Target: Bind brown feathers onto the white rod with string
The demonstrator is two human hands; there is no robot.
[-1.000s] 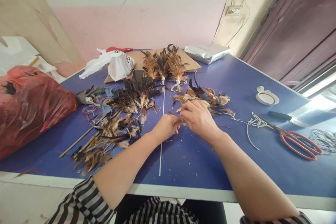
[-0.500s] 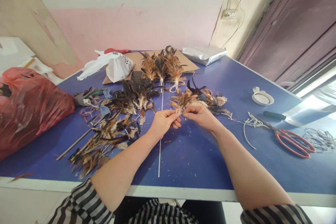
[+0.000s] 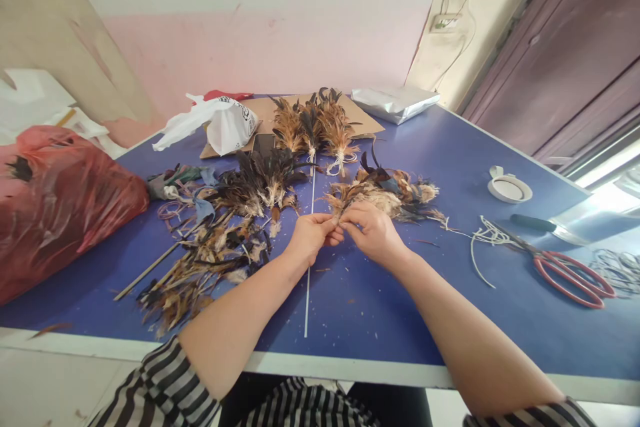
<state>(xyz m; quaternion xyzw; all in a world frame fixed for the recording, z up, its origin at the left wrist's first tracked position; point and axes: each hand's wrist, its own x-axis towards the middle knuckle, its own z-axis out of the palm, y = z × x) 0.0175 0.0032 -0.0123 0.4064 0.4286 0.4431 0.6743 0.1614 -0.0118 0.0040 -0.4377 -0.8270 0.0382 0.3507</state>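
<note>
Over the middle of the table my left hand [image 3: 311, 236] is closed in a pinch on the base of some brown feathers [image 3: 336, 201]. My right hand [image 3: 373, 232] meets it fingertip to fingertip, its thumb and finger pinched at the same feathers; the exact grip is partly hidden. Just beyond my right hand lies a pile of tan and dark feathers [image 3: 387, 199] with a blue cloth scrap. Left of my hands spread black feathers [image 3: 267, 177] and a heap of loose brown feathers [image 3: 200, 267].
Tied feather bunches [image 3: 337, 137] rest on cardboard [image 3: 367, 121] at the back, near a white plastic bag [image 3: 233, 127] and a silver package [image 3: 395, 103]. A red bag [image 3: 75, 207] bulges at left. Red-handled scissors [image 3: 575, 277], a knife [image 3: 537, 223], string [image 3: 487, 233] and a tape roll [image 3: 509, 188] lie right.
My right hand has moved slightly left and closer to my left hand, its fingers now over the feather bases. The whole view has shifted a little.
</note>
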